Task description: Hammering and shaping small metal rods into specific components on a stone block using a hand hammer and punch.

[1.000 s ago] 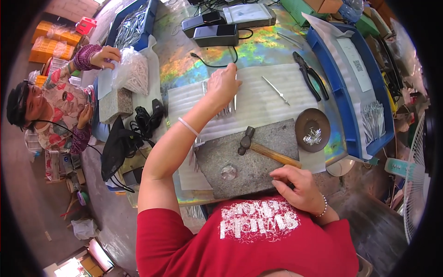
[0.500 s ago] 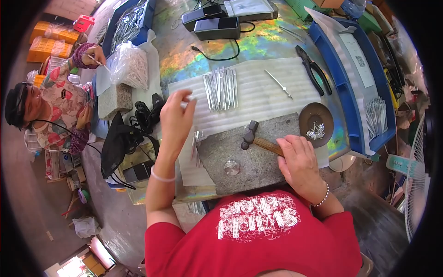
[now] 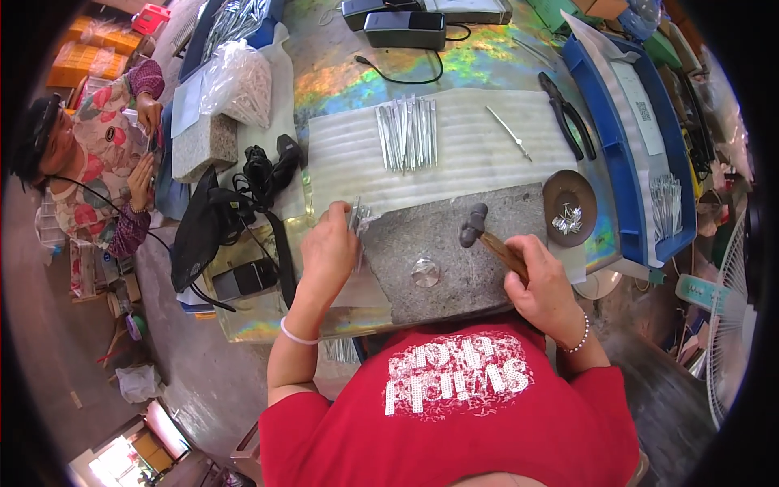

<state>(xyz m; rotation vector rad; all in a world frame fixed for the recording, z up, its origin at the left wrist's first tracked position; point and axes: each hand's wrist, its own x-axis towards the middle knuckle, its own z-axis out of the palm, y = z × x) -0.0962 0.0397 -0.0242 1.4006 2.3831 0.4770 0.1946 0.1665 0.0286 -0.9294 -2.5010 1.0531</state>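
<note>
My right hand (image 3: 542,280) is wrapped round the wooden handle of a hammer (image 3: 473,226), whose dark head hangs over the grey stone slab (image 3: 398,243). At the slab's left edge my left hand (image 3: 329,250) has its fingers bent together on a small bunch of thin silver rods (image 3: 358,217); how many it grips is hidden. A round shiny metal disc (image 3: 425,273) sits on the slab close to me. Beyond the slab, a row of flat silver rods (image 3: 407,136) lies on a white foam sheet (image 3: 341,150), with a single rod (image 3: 509,132) to its right.
To the right stand a brown bowl (image 3: 578,183) of small silver pieces, black-handled pliers (image 3: 568,118) and a blue tray (image 3: 608,162). A black bag (image 3: 199,235), a granite block (image 3: 207,150) and a plastic bag (image 3: 235,85) are at left. A co-worker (image 3: 97,174) sits beyond them.
My left hand has come down from above the foam sheet to the rods beside the slab. My right hand now grips the hammer handle more fully, and the head has turned. The co-worker's raised hand has dropped.
</note>
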